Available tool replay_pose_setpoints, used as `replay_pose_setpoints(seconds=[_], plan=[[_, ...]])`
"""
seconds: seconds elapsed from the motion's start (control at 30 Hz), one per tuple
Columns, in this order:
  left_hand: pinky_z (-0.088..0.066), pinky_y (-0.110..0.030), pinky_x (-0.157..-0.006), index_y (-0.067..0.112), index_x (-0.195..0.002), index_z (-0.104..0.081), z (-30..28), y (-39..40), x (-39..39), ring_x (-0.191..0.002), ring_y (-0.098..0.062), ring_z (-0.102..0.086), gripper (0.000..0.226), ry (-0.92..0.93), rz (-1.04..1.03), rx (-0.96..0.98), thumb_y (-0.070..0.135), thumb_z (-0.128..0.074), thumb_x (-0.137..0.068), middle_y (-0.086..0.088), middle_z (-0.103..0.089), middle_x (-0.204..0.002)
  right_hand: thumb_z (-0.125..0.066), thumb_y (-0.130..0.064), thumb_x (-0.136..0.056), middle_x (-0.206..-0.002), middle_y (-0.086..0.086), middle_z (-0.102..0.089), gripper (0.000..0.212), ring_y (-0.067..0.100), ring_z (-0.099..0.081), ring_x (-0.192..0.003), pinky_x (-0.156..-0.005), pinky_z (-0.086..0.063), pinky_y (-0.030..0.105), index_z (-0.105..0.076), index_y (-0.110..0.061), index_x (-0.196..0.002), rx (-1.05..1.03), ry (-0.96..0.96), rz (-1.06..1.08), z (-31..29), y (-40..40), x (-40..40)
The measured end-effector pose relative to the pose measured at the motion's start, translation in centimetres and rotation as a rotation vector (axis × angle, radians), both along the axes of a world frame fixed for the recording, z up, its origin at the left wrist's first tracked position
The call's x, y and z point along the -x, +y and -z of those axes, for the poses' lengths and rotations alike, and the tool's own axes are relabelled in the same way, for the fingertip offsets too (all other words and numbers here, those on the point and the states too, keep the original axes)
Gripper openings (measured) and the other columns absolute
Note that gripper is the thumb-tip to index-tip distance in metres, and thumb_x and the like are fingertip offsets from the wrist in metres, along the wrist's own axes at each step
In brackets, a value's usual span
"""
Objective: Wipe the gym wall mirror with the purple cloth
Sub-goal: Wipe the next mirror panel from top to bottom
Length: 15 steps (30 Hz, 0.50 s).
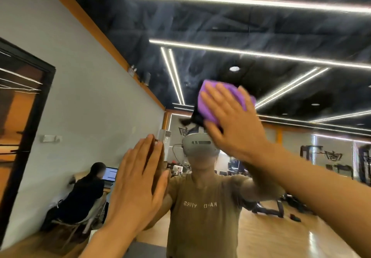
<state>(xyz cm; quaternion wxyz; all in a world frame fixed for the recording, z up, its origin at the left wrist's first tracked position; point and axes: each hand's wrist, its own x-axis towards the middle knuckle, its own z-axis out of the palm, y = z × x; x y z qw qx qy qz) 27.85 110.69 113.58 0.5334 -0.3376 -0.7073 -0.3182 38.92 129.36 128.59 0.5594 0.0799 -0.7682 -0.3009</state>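
Pressing the purple cloth [218, 105] flat to the mirror [261, 27] with spread fingers, the right hand [236, 125] covers more glass per pass, while the left hand [138, 179], grip open and holding nothing, leans palm-first on the mirror (likely for balance).

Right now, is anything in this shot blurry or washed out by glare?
Head view: the right hand and purple cloth are motion-smeared; the left hand is sharper. Ceiling light strips reflected in the mirror glare white, streaks show on the glass, and wide-angle distortion bends straight lines.
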Motion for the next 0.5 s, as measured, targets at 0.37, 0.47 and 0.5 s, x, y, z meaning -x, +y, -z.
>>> replay_pose_setpoints(seconds=[0.37,0.47,0.5], plan=[[0.004,-0.021,-0.119,0.022,-0.158,-0.017,0.8,-2.2,2.0,-0.151,-0.007,-0.001,0.066,-0.001,0.042,0.106,0.045,-0.037,-0.1,0.01,-0.002,-0.165,-0.028,-0.051,-0.103,-0.163,-0.006,-0.024,0.059,0.013,-0.014,-0.153,-0.124,0.001,0.043,-0.026,-0.03,-0.157,-0.405,-0.379,0.104,2.1,0.0,0.1],[0.002,-0.029,-0.12,0.022,-0.158,-0.015,1.0,-2.3,2.1,-0.151,-0.011,0.002,0.073,-0.043,0.005,0.077,0.057,-0.033,-0.097,0.007,-0.001,-0.166,-0.032,-0.054,-0.1,-0.163,-0.003,-0.024,0.063,0.015,-0.017,-0.153,-0.124,-0.003,0.048,-0.027,-0.028,-0.157,-0.275,-0.234,0.105,-2.7,-1.1,0.9],[0.005,-0.031,-0.121,0.023,-0.159,-0.009,1.0,-2.6,2.1,-0.15,-0.011,0.008,0.081,-0.096,-0.013,0.044,0.066,-0.03,-0.093,0.008,0.006,-0.165,-0.03,-0.055,-0.099,-0.164,-0.003,-0.023,0.065,0.015,-0.016,-0.153,-0.124,-0.003,0.049,-0.026,-0.027,-0.157,-0.217,-0.191,0.111,-4.4,-1.6,1.1]])
